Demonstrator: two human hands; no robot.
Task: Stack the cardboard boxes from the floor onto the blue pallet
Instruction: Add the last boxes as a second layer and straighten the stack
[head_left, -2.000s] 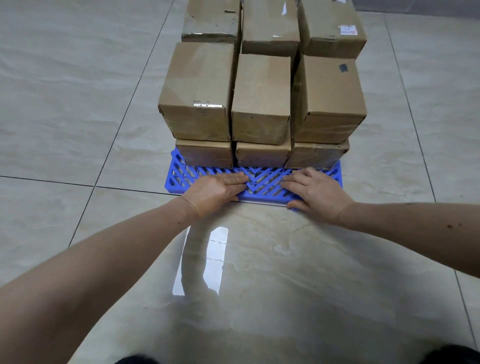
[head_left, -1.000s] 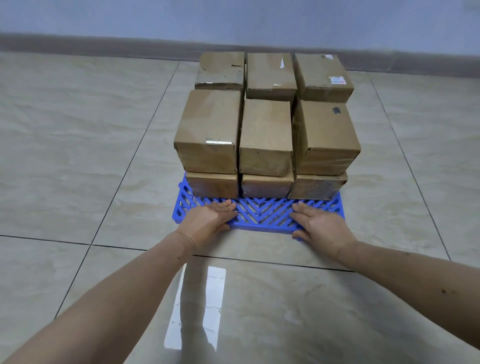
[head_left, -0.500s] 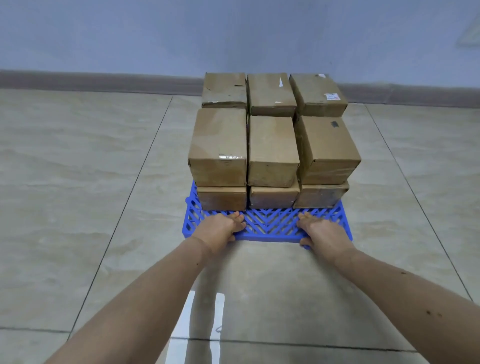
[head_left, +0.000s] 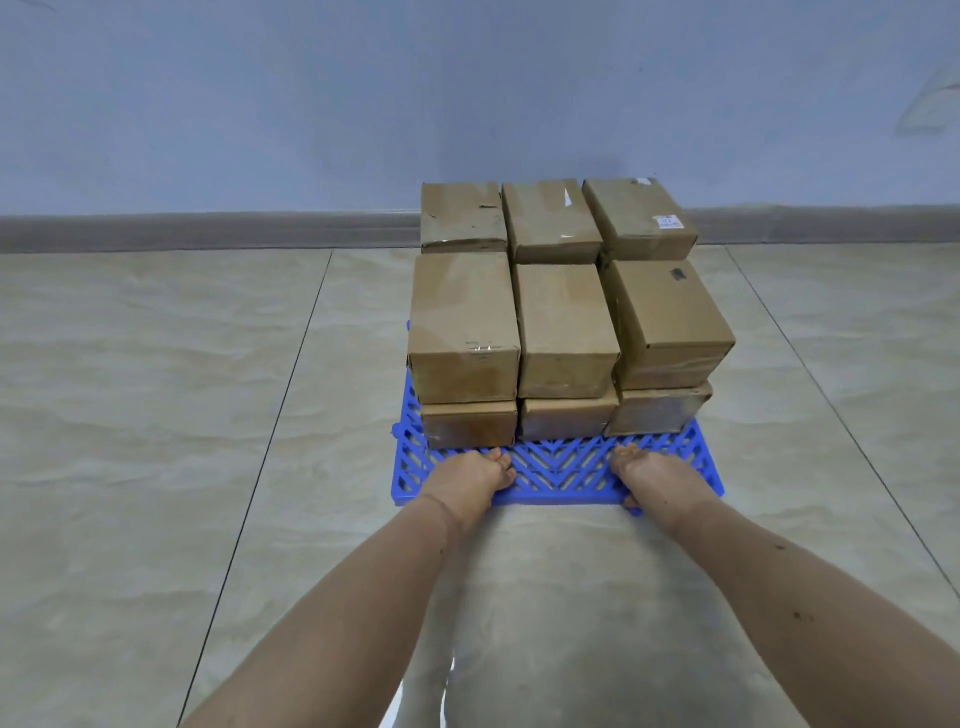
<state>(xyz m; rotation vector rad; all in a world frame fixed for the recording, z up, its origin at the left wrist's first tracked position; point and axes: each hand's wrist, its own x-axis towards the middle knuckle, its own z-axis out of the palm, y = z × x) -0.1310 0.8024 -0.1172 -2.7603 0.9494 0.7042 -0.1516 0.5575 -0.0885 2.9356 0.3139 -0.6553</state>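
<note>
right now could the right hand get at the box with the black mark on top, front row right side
Probably yes. The right hand rests on the blue pallet's near edge, just below that stack, and the box with the black mark sits on top with nothing over its top or right side. It would only need to lift off the pallet.

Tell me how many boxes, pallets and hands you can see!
Cardboard boxes: 9 showing (6 on top, 3 front ones underneath; any behind those are hidden)
Blue pallet: 1
Hands: 2, left hand and right hand
Total: 12
</note>
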